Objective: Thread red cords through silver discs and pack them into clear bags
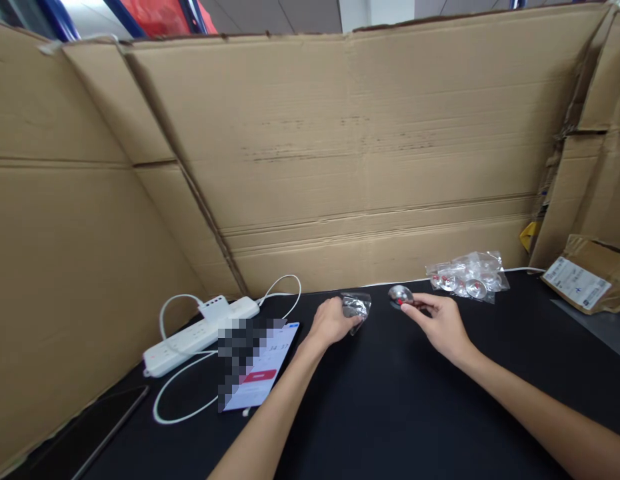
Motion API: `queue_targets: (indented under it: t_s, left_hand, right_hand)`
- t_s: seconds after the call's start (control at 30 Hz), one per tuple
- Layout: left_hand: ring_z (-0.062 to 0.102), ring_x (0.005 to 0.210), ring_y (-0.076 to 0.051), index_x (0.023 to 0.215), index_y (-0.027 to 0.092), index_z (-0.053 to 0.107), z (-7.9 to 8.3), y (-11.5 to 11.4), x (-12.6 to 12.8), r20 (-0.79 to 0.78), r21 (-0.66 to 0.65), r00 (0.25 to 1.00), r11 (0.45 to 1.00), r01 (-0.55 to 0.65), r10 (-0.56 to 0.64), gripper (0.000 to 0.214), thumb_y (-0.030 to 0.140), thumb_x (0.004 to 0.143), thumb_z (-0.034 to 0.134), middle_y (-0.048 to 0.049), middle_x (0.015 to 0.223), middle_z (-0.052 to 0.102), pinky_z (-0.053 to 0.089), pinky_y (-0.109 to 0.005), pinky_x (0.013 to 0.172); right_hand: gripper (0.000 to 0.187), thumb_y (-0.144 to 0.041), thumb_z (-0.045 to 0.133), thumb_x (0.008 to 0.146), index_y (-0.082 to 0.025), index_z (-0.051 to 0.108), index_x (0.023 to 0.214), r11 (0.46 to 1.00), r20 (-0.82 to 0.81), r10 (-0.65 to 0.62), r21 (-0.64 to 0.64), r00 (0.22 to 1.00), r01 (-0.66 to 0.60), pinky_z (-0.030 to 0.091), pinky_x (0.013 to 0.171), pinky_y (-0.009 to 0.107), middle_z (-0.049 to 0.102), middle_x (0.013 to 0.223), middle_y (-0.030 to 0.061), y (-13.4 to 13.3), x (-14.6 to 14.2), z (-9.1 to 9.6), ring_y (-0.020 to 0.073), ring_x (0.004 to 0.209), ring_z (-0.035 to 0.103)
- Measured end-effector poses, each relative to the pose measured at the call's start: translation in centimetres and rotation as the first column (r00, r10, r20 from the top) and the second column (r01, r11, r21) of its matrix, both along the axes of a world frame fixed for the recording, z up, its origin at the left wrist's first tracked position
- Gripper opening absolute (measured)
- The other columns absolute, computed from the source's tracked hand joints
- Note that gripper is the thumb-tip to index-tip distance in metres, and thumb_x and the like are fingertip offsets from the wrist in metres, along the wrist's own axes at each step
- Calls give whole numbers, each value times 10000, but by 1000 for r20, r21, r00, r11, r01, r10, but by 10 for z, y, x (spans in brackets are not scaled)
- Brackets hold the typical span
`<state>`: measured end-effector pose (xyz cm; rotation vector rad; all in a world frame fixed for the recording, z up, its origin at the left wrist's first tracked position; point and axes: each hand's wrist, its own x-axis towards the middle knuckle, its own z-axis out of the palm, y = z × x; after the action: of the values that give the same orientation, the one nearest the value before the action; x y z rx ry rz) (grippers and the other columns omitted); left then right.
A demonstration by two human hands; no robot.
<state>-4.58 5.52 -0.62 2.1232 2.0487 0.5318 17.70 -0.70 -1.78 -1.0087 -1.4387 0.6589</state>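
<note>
The black tabletop [390,413] lies nearest, walled by a cardboard screen [340,147]. On the tabletop's left sit a white power strip [200,333] and a lit phone [263,370]. Toward its back edge lies a bag of clear suction cups [467,275], just right of the right hand [440,320], which pinches one suction cup [401,295]. The left hand [330,321], close beside it, grips a crumpled plastic bag [356,307].

2 hands [335,321], 1 phone [260,370], 1 power strip [200,333]
</note>
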Motion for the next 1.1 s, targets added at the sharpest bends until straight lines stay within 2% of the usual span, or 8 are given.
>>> queue_targets:
  t_s: [0.17, 0.27, 0.33, 0.4, 0.67, 0.77, 0.93, 1.1]
  left_hand:
    - [662, 805, -178, 994, 171, 621, -1, -7, 16, 279, 13, 938, 977, 212, -207, 252, 245, 756, 663, -34, 851, 701, 472, -233, 680]
    - [660, 765, -179, 941, 164, 598, -3, -15, 29, 634, 95, 685, 915, 393, -359, 232, 203, 724, 670, -44, 831, 699, 476, -243, 663]
    - [661, 775, -180, 970, 168, 586, -1, -19, 35, 760, 145, 527, 889, 434, -381, 275, 192, 711, 674, -54, 865, 699, 482, -252, 676]
    - [663, 780, -182, 1035, 170, 580, 3, -22, 39, 827, 153, 437, 890, 429, -353, 371, 159, 679, 686, -58, 882, 699, 488, -261, 690]
    - [647, 720, -166, 887, 144, 679, 12, -25, 40, 836, 162, 442, 915, 369, -326, 195, 182, 696, 693, -42, 784, 692, 507, -267, 709]
    - [651, 686, -169, 872, 140, 678, 8, -24, 40, 858, 143, 434, 939, 313, -276, 193, 177, 684, 698, -38, 734, 681, 538, -288, 694]
    - [661, 710, -188, 881, 129, 662, 6, -24, 41, 901, 159, 340, 933, 324, -271, 240, 232, 677, 735, -54, 772, 674, 573, -301, 633]
    - [668, 724, -199, 891, 127, 661, 13, -28, 43, 914, 191, 260, 895, 402, -312, 286, 288, 683, 773, -76, 842, 677, 584, -324, 629]
  right_hand:
    - [157, -245, 647, 855, -220, 758, 963, 989, 296, 1, 141, 955, -45, 487, 654, 313, 688, 749, 29, -11, -6, 3, 192, 689, 619]
    - [148, -222, 636, 866, -222, 748, 963, 976, 361, 29, 193, 932, -105, 474, 655, 306, 672, 749, 26, -15, -8, 5, 185, 692, 598]
    - [153, -216, 631, 869, -220, 743, 973, 975, 361, -2, 206, 933, -78, 468, 653, 304, 664, 743, 24, -14, -7, 6, 182, 684, 592]
    - [152, -215, 625, 867, -209, 743, 963, 978, 348, -65, 207, 935, -9, 458, 640, 298, 648, 722, 22, -11, -4, 6, 176, 660, 586]
    - [148, -277, 617, 854, -176, 724, 831, 963, 300, -250, 174, 921, 204, 439, 602, 292, 645, 673, 21, 2, 13, 7, 176, 608, 566]
    - [142, -267, 614, 866, -185, 729, 873, 964, 288, -206, 225, 935, 142, 451, 619, 297, 641, 699, 23, -4, 9, 11, 176, 630, 573]
    - [163, -241, 597, 891, -214, 732, 978, 956, 333, -36, 286, 942, -64, 470, 644, 305, 648, 733, 25, -22, -11, 16, 183, 677, 582]
    - [143, -247, 617, 867, -199, 748, 900, 978, 318, -103, 207, 943, 36, 461, 609, 296, 646, 692, 24, -16, -10, 8, 177, 628, 582]
